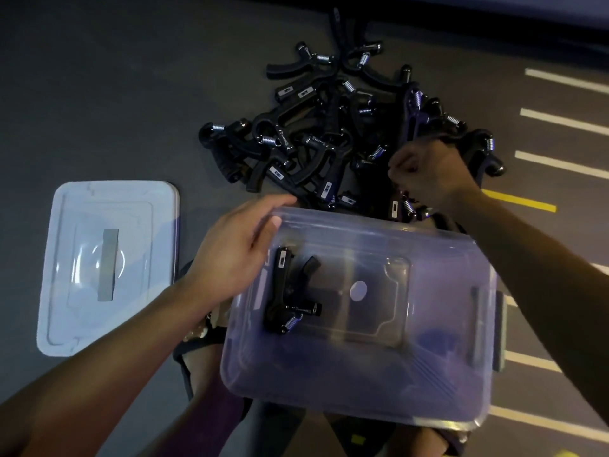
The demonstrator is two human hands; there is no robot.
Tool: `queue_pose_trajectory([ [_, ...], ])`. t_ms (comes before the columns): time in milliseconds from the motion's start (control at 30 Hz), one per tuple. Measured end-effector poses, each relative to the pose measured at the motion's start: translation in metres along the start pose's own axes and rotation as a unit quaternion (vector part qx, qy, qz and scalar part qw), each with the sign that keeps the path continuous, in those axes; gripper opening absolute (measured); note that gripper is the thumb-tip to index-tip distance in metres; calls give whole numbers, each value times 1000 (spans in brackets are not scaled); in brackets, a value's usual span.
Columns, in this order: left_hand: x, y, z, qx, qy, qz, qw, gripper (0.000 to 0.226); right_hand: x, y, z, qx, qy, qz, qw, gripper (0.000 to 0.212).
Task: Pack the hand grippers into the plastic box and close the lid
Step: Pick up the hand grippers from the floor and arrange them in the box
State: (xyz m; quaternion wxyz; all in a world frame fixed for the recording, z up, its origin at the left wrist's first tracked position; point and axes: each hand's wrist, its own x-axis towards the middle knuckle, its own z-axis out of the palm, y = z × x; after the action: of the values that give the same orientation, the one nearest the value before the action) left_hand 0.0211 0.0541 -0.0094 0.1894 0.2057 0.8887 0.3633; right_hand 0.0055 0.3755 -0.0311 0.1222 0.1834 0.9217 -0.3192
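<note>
No text can be read. The hand grippers [329, 133] in the pile beyond the right hand [428, 173] carry small pale labels on their handles (print too blurred to make out), as does the one in the plastic box [362, 407].

One hand gripper [291, 291] lies inside the single clear plastic box [445, 390]. One lid [108, 265] lies apart on the floor [99, 94]. A tangled pile of hand grippers [329, 136] holds well over a dozen; overlap prevents an exact count. Two hands show: the left hand [237, 249] and the right hand [428, 169].
</note>
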Motion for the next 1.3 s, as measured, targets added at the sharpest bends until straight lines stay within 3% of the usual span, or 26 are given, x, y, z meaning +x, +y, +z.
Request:
queue_pose_trajectory([
  [100,1,0,2,4,11,-4,1000,34,16,20,11,-49,53,20,997,25],
  [200,0,2,3,6,16,-7,1000,34,25,22,16,-42,30,10,999,39],
  [433,0,6,2,4,19,-13,1000,33,32,13,21,-41,5,-35,999,34],
  [533,0,6,2,6,18,-14,1000,32,26,5,13,28,68,-25,997,23],
  [667,0,4,1,16,21,-6,1000,33,-1,-27,-10,258,95,-13,961,12],
  [767,0,4,-1,37,23,10,999,37,-40,-56,-28,408,41,-60,910,19],
  [833,-2,10,-5,43,65,36,996,37,-67,-70,-33,485,-34,-80,870,35],
  [933,-8,26,-14,-45,121,35,991,36,-102,-81,-27,556,-159,-90,810,68],
  [1000,-13,36,-19,-129,85,26,988,36,-121,-86,-16,575,-206,-98,786,78],
  [1133,-25,43,-22,-209,-22,15,978,26,-147,-91,11,583,-224,-95,775,72],
  [1233,-33,34,-29,-152,-54,49,986,27,-155,-80,16,536,-240,-78,806,60],
  [1300,-36,27,-39,-88,-72,70,991,31,-153,-67,7,521,-271,-62,807,50],
])
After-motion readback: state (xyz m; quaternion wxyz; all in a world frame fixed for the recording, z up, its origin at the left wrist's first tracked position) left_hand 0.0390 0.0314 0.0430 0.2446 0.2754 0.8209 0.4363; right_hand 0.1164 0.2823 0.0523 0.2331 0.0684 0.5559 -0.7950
